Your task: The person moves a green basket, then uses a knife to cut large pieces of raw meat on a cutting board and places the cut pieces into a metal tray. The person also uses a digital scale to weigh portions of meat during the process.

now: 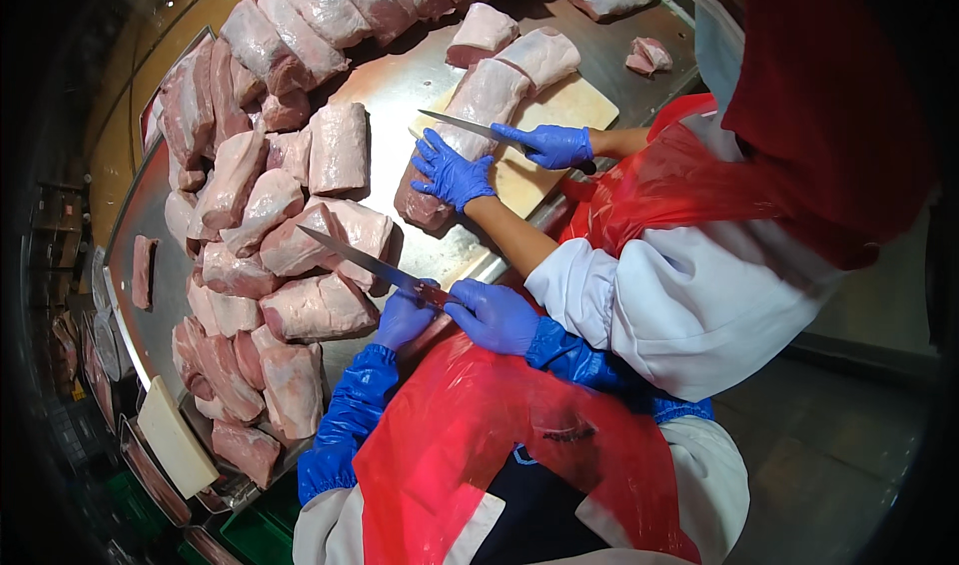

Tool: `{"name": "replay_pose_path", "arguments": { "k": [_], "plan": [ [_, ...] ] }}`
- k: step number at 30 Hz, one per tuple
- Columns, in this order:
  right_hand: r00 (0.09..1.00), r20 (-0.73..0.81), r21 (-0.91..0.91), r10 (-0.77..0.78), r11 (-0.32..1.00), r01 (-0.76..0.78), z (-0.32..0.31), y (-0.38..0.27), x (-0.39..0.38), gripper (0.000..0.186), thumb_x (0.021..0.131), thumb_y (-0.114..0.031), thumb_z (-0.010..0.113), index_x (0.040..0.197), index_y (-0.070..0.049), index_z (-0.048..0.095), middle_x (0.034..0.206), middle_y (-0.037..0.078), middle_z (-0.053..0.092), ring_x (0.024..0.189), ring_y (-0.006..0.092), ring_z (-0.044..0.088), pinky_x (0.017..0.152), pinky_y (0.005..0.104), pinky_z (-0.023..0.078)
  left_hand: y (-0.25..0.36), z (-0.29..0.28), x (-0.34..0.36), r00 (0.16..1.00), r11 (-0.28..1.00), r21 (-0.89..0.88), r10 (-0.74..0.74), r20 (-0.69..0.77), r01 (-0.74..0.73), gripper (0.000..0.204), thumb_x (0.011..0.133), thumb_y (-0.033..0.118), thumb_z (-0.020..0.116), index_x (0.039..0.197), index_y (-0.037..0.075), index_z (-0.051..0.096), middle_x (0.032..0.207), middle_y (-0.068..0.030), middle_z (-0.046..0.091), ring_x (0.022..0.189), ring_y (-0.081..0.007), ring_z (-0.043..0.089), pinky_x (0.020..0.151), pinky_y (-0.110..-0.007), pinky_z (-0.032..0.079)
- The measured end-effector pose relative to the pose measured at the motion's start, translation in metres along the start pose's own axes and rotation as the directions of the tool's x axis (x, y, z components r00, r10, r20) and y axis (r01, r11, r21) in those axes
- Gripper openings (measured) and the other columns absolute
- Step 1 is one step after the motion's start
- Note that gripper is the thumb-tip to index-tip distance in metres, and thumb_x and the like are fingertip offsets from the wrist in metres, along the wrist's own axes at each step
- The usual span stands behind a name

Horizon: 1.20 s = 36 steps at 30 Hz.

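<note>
1. Blue-gloved right grip point(496, 317), head view: clamped on the dark red handle point(432, 294) of a knife point(372, 265).
2. Knife position: handle end in the right grip, blade pointing away, up-left, over the near meat pile point(320, 307).
3. Left grip point(403, 319): just below the knife, about where handle meets blade. Partly hidden; cannot tell if clamped or apart.
4. Co-worker point(689, 295) on the right: left hand point(452, 172) on a long meat piece point(489, 87), right hand point(551, 146) round a second knife point(458, 122).
5. Counts: knives, two. Wearer's hands, two; co-worker's hands, two. Pale boards, two: one board point(589, 107) under the long piece, another board point(175, 440) at the lower-left edge of the metal table point(412, 73).
6. Loose meat: one narrow strip point(143, 272) far left, one small scrap point(649, 56) upper right. Piled cuts overlap; no exact count.
</note>
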State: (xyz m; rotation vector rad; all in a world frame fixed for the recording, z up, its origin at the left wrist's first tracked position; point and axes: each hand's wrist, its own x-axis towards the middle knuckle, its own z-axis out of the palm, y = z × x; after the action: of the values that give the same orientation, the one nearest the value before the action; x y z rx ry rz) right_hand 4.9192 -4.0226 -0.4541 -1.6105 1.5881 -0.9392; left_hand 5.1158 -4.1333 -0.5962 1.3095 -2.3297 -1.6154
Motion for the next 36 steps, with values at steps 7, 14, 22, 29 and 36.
{"name": "replay_pose_path", "arguments": {
  "k": [7, 14, 22, 29, 36],
  "plan": [
    [1.000, 0.006, 0.016, 0.008, 1.000, -0.008, 0.008, 0.000, -0.003, 0.024, 0.099, -0.027, 0.053, 0.093, -0.003, 0.052, 0.085, 0.021, 0.057, 0.078, 0.0421, 0.060, 0.067, 0.0497, 0.047, -0.011, -0.001, 0.006, 0.998, 0.999, -0.032, 0.036, 0.047, -0.035, 0.039, 0.084, 0.028, 0.072, 0.115, 0.004, 0.066, 0.105, -0.0184, 0.071, 0.099, -0.0310, 0.069, 0.086, -0.039, 0.053],
    [0.998, -0.033, 0.002, 0.044, 0.999, -0.044, 0.018, -0.002, -0.005, 0.024, 0.099, -0.028, 0.054, 0.093, -0.005, 0.053, 0.085, 0.019, 0.059, 0.078, 0.0412, 0.061, 0.067, 0.0489, 0.048, -0.003, -0.003, 0.001, 1.000, 0.994, -0.104, 0.014, -0.009, -0.015, 0.031, 0.085, 0.018, 0.072, 0.111, 0.002, 0.067, 0.101, -0.0152, 0.072, 0.094, -0.0221, 0.070, 0.081, -0.033, 0.054],
    [0.998, -0.067, 0.029, 0.003, 1.000, -0.001, 0.034, -0.005, -0.003, 0.022, 0.098, -0.028, 0.055, 0.094, -0.006, 0.053, 0.085, 0.018, 0.059, 0.077, 0.0400, 0.061, 0.066, 0.0476, 0.048, -0.027, 0.005, 0.000, 0.984, 0.952, -0.259, 0.135, -0.114, -0.161, 0.019, 0.091, 0.011, 0.065, 0.107, 0.002, 0.067, 0.097, -0.0098, 0.070, 0.087, -0.0168, 0.067, 0.078, -0.031, 0.054],
    [0.999, -0.041, 0.045, 0.009, 0.999, -0.007, 0.040, -0.007, -0.004, 0.021, 0.098, -0.027, 0.054, 0.094, -0.006, 0.053, 0.086, 0.018, 0.059, 0.076, 0.0407, 0.061, 0.065, 0.0485, 0.048, -0.012, 0.000, -0.007, 0.979, 0.943, -0.273, 0.161, -0.122, -0.189, 0.015, 0.093, 0.010, 0.063, 0.106, 0.002, 0.068, 0.094, -0.0071, 0.069, 0.083, -0.0133, 0.065, 0.073, -0.028, 0.054],
    [0.999, -0.025, 0.035, 0.038, 0.999, -0.037, 0.044, -0.013, -0.008, 0.021, 0.098, -0.026, 0.054, 0.095, -0.005, 0.054, 0.087, 0.019, 0.061, 0.076, 0.0417, 0.061, 0.064, 0.0497, 0.048, -0.005, -0.005, -0.009, 0.970, 0.951, -0.213, 0.197, -0.140, -0.224, 0.016, 0.093, 0.010, 0.064, 0.105, 0.001, 0.068, 0.091, -0.0064, 0.069, 0.078, -0.0120, 0.065, 0.069, -0.028, 0.054]
  ]
}}
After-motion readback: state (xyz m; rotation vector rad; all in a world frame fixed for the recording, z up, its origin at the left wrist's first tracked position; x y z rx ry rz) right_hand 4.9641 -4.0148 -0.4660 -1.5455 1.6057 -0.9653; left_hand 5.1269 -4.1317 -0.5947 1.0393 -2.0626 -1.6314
